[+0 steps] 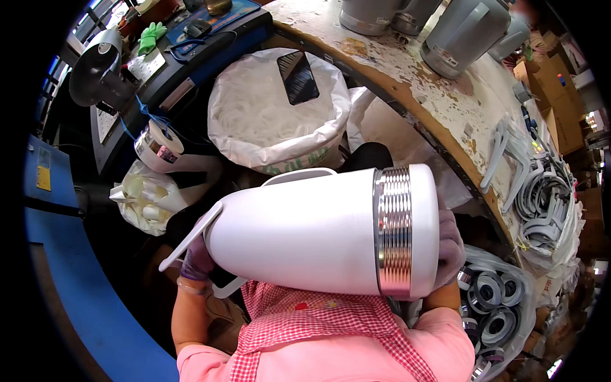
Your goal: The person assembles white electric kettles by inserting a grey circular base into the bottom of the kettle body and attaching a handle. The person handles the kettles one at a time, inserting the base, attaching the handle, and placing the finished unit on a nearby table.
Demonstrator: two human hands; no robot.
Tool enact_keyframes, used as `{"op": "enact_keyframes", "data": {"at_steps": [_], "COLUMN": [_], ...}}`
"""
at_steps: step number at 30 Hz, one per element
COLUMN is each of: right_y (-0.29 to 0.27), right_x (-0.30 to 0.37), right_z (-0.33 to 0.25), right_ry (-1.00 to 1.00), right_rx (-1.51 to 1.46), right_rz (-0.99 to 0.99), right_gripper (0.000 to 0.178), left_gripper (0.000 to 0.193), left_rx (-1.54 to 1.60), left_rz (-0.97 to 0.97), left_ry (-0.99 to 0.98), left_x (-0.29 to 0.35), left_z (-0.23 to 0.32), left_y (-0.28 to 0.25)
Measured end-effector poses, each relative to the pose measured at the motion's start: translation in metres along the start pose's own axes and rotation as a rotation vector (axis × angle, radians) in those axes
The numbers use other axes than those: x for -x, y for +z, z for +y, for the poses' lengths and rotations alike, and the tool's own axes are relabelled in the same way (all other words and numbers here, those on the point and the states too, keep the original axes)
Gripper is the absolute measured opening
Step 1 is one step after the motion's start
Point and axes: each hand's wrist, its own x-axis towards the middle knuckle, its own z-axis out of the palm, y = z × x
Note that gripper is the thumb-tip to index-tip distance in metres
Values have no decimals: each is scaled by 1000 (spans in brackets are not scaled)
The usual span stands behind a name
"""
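Note:
A white thermos jug [299,232] lies on its side across my lap, with a ribbed chrome band [394,230] near its right end. A long white handle-like piece [194,237] slants out at its left end. My left hand [198,260], in a purple glove, grips that end, its fingers partly hidden behind the jug. My right hand [450,248], also gloved, is closed around the flat right end past the chrome band.
A white sack [280,149] of translucent rings stands ahead, a dark phone [298,77] on it. Grey jugs [468,35] stand on the worn bench [407,70]. Grey handles [506,159] lie at right, above a bag of chrome-rimmed rings [496,299]. A blue surface [83,274] is at left.

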Motion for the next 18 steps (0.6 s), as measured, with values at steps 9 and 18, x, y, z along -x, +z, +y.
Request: {"op": "enact_keyframes", "data": {"at_steps": [9, 18], "right_y": [-15, 28], "right_x": [-17, -35], "right_z": [-8, 82], "right_ry": [-295, 458], "right_rx": [-233, -992], "right_rz": [-145, 70], "right_gripper": [56, 101], "left_gripper": [58, 49], "left_rx": [-543, 99], "left_rz": [-259, 407], "left_ry": [548, 714], "left_x": [-12, -28], "left_z": [-44, 35], "left_y": [-12, 39]}}
